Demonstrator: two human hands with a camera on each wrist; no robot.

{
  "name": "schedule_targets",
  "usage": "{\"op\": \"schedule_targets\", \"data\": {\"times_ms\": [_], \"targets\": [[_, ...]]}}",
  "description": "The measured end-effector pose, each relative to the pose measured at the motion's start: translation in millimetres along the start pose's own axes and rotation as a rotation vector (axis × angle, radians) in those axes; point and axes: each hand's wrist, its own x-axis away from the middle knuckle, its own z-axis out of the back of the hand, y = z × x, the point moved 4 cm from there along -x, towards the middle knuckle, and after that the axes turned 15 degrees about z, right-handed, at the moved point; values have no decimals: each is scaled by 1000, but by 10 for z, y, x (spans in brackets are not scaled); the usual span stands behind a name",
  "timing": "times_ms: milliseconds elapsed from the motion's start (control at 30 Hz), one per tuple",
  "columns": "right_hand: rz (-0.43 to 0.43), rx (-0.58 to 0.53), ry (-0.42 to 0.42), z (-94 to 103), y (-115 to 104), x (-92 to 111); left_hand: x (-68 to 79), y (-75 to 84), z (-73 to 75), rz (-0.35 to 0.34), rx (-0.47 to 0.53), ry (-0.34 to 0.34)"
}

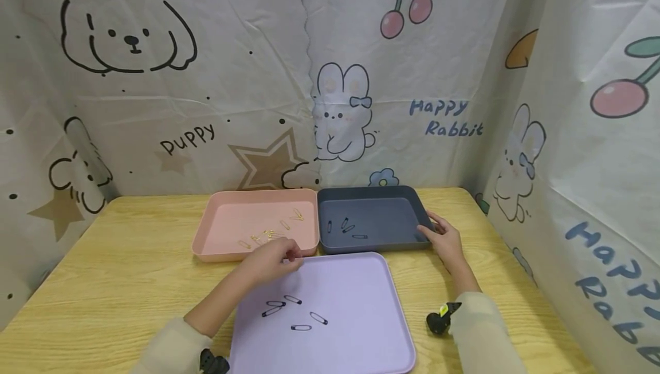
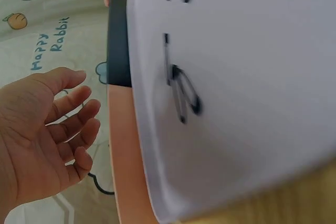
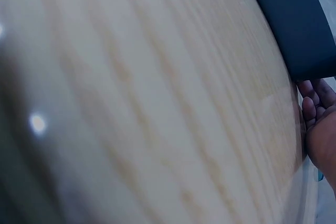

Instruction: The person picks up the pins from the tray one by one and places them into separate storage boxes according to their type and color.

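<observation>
My left hand [image 1: 273,260] hovers over the meeting edges of the pink tray and the lilac tray, its fingers loosely bent. Nothing is held in that hand [image 2: 47,135] in the left wrist view. With the thumb over the rim, my right hand [image 1: 446,241] pinches the right side of the dark grey tray [image 1: 368,192]. Several black safety pins [image 1: 301,327] lie on the lilac tray [image 1: 361,305]. Gold safety pins [image 1: 269,233] are scattered in the pink tray [image 1: 227,219], partly hidden by my left hand. A few dark safety pins [image 1: 360,236] rest in the grey tray.
The pink and grey trays stand side by side at the back of the wooden table [image 1: 129,282], with the lilac tray in front. A printed cloth [image 1: 247,76] hangs behind and along both sides. Dark wrist cameras [image 1: 439,322] sit by both sleeves.
</observation>
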Motion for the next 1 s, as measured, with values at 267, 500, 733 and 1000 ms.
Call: {"op": "schedule_targets", "data": {"times_ms": [267,500,733,1000], "targets": [[-8,-4,-5,2,19,0,286,-268,-30,-52,-47,-6],[-11,-5,-3,3,22,-8,498,-507,-48,-76,-81,-18],[-13,-11,2,3,9,10,630,-603,-79,-78,-74,-51],[-12,-12,-2,-3,-7,11,685,-572,-118,-107,-75,-38]]}}
